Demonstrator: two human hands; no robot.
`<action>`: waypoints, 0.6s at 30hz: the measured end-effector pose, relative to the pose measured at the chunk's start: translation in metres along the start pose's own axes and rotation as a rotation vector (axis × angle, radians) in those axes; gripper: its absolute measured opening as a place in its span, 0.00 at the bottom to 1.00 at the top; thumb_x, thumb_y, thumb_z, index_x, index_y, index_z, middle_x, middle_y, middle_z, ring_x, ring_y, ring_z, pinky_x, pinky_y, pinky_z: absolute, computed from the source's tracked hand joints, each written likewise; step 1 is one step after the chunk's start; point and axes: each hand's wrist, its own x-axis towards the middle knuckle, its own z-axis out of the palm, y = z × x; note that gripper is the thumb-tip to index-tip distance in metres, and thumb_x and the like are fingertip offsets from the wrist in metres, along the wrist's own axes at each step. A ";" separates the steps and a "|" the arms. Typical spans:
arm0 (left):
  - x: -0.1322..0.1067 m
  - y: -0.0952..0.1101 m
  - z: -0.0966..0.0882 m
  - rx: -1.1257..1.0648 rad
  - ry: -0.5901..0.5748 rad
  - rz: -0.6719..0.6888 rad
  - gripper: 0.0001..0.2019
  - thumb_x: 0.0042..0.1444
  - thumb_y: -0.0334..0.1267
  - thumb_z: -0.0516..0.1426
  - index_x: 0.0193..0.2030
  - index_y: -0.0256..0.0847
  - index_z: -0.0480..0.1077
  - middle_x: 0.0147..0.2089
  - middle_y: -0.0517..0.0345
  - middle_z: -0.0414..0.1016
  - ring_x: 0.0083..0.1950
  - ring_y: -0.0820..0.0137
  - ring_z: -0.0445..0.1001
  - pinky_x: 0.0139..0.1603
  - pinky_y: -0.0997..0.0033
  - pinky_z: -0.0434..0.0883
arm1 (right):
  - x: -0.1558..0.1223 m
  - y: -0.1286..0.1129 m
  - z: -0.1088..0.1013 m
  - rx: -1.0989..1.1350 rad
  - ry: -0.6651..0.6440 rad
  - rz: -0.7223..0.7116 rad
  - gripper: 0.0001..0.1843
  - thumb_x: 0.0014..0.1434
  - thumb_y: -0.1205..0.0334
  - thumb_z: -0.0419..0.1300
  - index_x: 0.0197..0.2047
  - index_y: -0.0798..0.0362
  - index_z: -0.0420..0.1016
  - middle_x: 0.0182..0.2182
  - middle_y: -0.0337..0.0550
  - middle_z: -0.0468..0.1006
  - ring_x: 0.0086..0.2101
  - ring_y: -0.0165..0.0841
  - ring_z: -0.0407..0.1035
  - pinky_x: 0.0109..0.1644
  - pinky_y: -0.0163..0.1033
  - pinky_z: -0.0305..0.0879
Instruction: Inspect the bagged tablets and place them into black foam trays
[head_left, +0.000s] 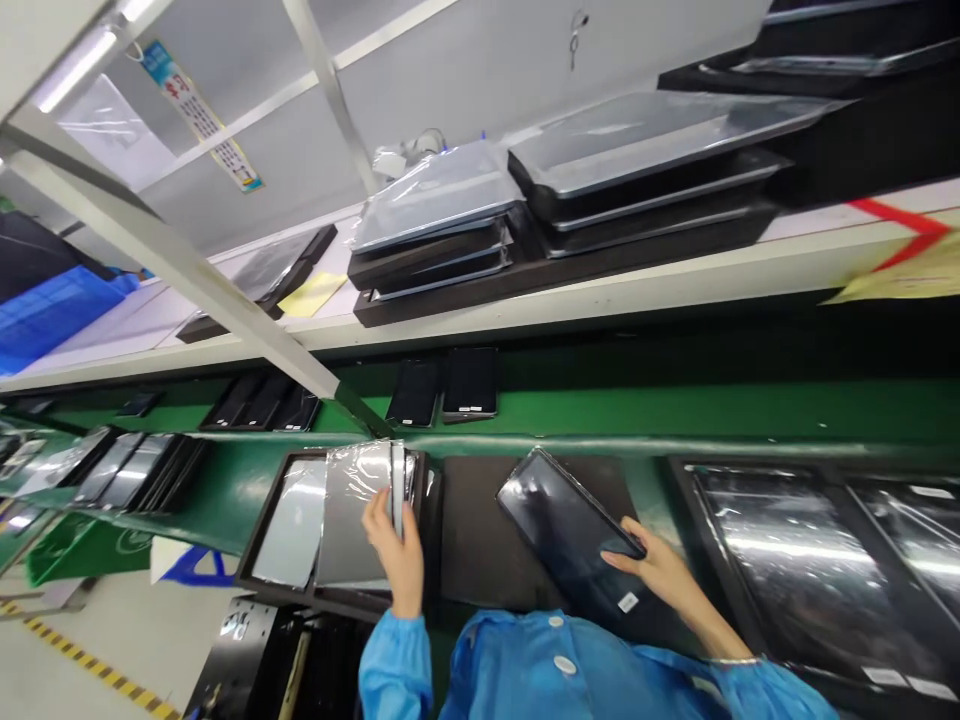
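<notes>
Whereas right hand [660, 570] pinches dark tablet [566, 535] by its edge over black pad [476, 530], presumably sparing its face, left hand [403, 565] pinches wrapped panel [349, 525] left of pad.

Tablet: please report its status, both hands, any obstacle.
Right hand grips tablet by edge. Left hand on grey wrapped panel. No obstacle visible at tablet.

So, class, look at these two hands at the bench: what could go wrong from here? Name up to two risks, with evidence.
First, the dark panel might slip or tip, since the right hand grips it near one edge and its far end sticks out unsupported by fingers. Second, the film-wrapped grey panel beside the left hand's fingers could slide, as its wrapping looks glossy.
</notes>
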 end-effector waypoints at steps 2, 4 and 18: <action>-0.031 0.021 0.034 -0.137 -0.155 0.001 0.34 0.65 0.61 0.52 0.69 0.39 0.61 0.68 0.33 0.63 0.72 0.50 0.65 0.74 0.49 0.61 | -0.008 -0.013 -0.011 0.149 -0.007 0.003 0.19 0.46 0.42 0.68 0.30 0.48 0.72 0.29 0.40 0.81 0.36 0.45 0.78 0.41 0.43 0.75; -0.056 0.043 0.063 -0.252 -0.305 -0.020 0.39 0.63 0.64 0.53 0.71 0.39 0.58 0.69 0.30 0.64 0.68 0.50 0.73 0.68 0.51 0.70 | -0.017 -0.026 -0.023 0.276 0.010 0.014 0.21 0.48 0.42 0.70 0.36 0.50 0.77 0.37 0.44 0.83 0.43 0.47 0.78 0.48 0.44 0.75; -0.060 0.197 -0.010 -0.389 -0.763 0.786 0.12 0.68 0.39 0.59 0.56 0.42 0.73 0.32 0.60 0.85 0.28 0.69 0.84 0.32 0.77 0.78 | -0.048 -0.153 -0.085 1.156 0.087 -0.262 0.30 0.40 0.53 0.83 0.44 0.45 0.78 0.28 0.37 0.78 0.33 0.37 0.76 0.43 0.44 0.79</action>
